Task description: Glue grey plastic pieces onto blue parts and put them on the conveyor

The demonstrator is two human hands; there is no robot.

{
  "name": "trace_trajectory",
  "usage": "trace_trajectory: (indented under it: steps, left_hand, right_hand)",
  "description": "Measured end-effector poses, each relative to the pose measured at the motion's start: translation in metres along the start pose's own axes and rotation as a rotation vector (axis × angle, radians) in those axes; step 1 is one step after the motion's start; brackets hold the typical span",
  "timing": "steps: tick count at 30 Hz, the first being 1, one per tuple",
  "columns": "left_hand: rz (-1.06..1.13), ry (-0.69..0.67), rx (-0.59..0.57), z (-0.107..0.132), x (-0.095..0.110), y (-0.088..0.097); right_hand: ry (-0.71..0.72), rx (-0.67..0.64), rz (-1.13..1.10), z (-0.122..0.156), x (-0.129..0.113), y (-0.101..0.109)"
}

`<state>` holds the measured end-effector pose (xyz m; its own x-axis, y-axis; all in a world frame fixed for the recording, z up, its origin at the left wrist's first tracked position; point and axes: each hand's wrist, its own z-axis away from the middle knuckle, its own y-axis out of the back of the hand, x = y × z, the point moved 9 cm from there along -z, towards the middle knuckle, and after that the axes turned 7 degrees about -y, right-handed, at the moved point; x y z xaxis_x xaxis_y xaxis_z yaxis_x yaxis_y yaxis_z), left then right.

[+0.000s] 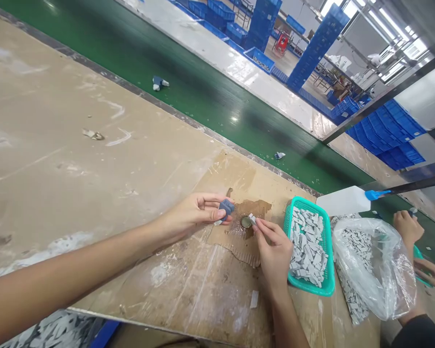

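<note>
My left hand (208, 209) is closed on a small blue-grey plastic part (226, 210), holding it just above the table. Between the fingertips of my right hand (272, 241) is a small pale grey piece (253, 219). Directly by that piece, a small round cap-like dish (245, 222) rests on a torn, wet-stained sheet of cardboard (235, 239). To the right of my right hand stands a green plastic basket (329, 282) filled with small grey and white pieces (308, 244).
A white bottle with a blue nozzle (344, 201) lies behind the basket, near a clear plastic bag (391, 285) of small pieces. Another person's hands (409, 227) work at the far right. Beyond the table edge runs a green conveyor belt (210, 116) carrying a blue-grey part (159, 83).
</note>
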<state>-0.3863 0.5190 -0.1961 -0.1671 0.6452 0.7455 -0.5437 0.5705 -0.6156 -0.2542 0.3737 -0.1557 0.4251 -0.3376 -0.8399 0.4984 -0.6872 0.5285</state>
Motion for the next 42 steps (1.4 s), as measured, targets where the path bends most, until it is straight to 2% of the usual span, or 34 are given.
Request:
trace_trajectory:
  steps: [9,32,38,42]
  left_hand:
    - [-0.016,-0.009,-0.006,-0.005,-0.002,0.006]
    - [-0.066,-0.021,-0.036,-0.003,-0.004,0.003]
    - [-0.101,-0.048,-0.053,-0.001,-0.002,0.0]
    - [-0.125,-0.032,-0.079,0.0,-0.006,0.0]
  right_hand:
    - [0.097,0.02,0.089,0.004,-0.01,-0.004]
    - [0.079,-0.026,0.135,0.002,-0.009,-0.01]
    - [0.105,0.027,0.119,0.001,-0.015,-0.001]
    - [0.143,0.018,0.112,-0.001,-0.018,0.002]
